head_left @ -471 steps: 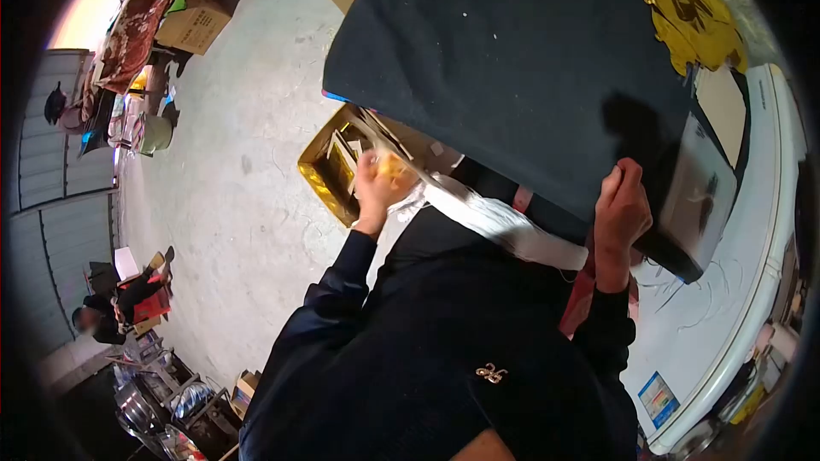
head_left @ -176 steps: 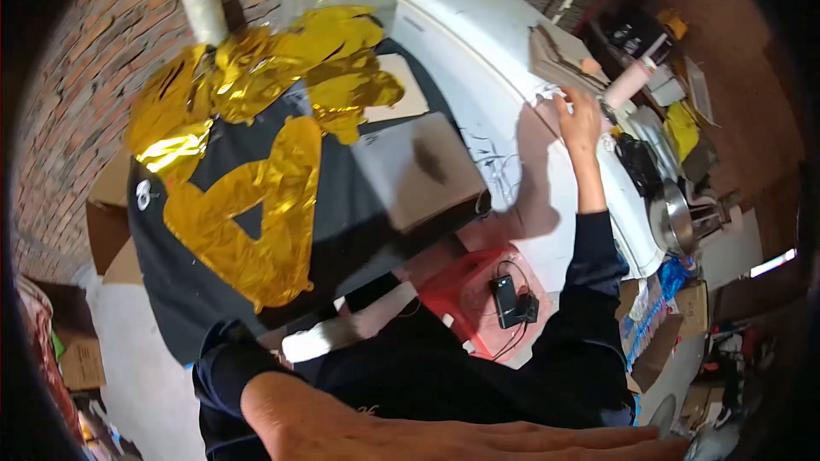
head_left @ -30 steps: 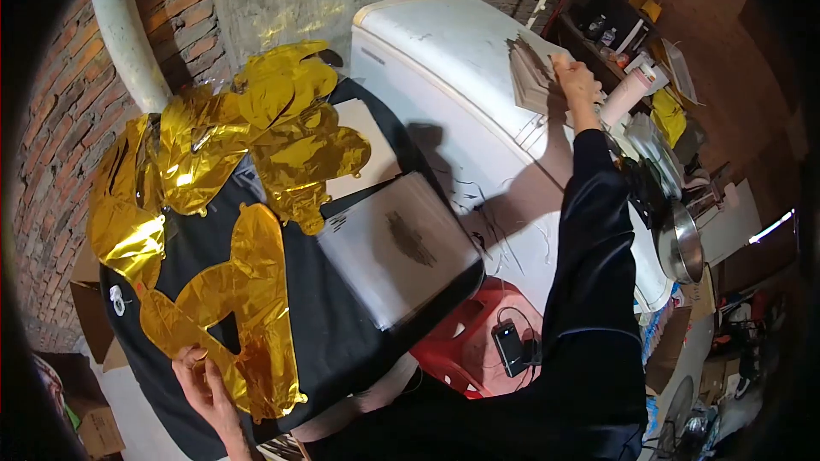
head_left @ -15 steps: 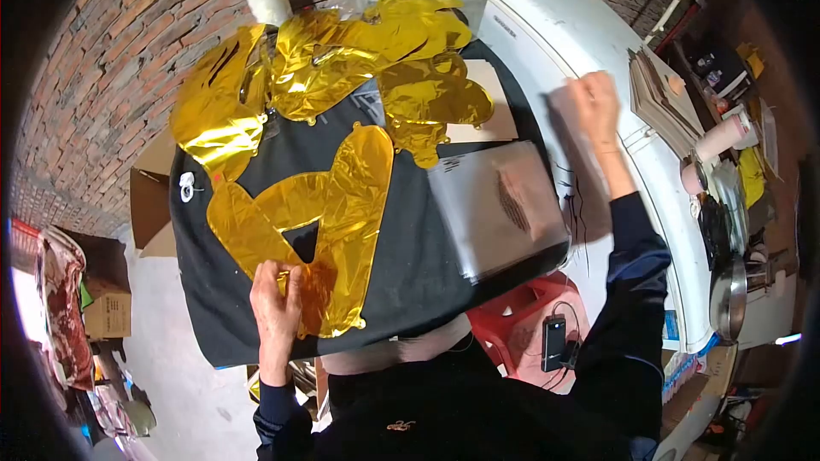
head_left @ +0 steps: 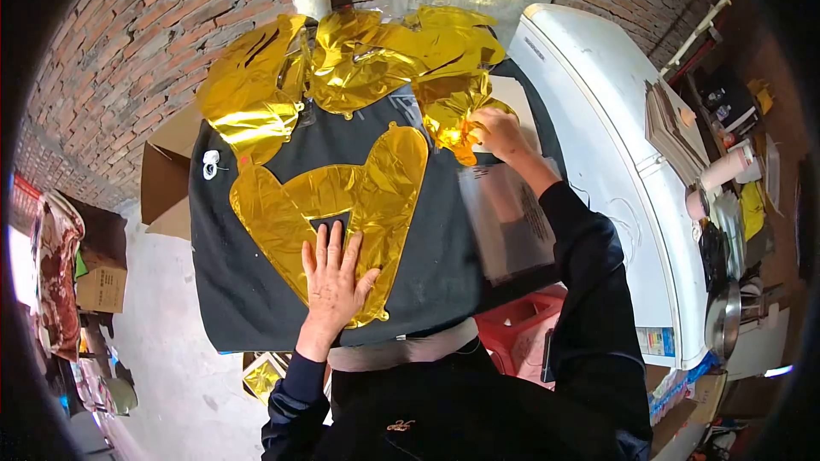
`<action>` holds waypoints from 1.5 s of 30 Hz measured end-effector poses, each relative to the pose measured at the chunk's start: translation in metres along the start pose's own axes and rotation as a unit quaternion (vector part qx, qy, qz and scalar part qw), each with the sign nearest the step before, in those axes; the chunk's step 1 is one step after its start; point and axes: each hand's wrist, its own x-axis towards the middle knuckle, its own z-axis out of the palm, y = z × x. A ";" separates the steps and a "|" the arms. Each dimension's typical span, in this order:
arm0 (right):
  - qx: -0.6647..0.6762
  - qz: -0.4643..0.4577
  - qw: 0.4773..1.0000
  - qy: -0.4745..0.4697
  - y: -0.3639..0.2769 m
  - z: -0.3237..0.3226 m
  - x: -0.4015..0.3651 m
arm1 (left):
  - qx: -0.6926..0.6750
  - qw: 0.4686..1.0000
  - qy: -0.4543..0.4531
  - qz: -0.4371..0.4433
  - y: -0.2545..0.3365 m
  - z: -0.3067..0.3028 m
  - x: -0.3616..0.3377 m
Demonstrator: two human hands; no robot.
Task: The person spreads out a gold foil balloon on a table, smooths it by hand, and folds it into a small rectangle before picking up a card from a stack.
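Open left hand apparently steadies an A-shaped gold foil sheet; right hand pinches crumpled gold foil, far right.

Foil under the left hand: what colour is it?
Shiny gold foil, showing best in the head view.

Left hand on the foil piece, there on the desk; foil pile beyond it, running across to the right hand; plastic sheets just this side of that hand, fridge off to its right, cardboard stacked on top.
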 end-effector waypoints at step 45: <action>-0.233 -0.318 0.917 0.057 -0.236 -0.187 0.164 | -0.718 0.669 0.009 -0.195 -0.018 -0.089 -0.020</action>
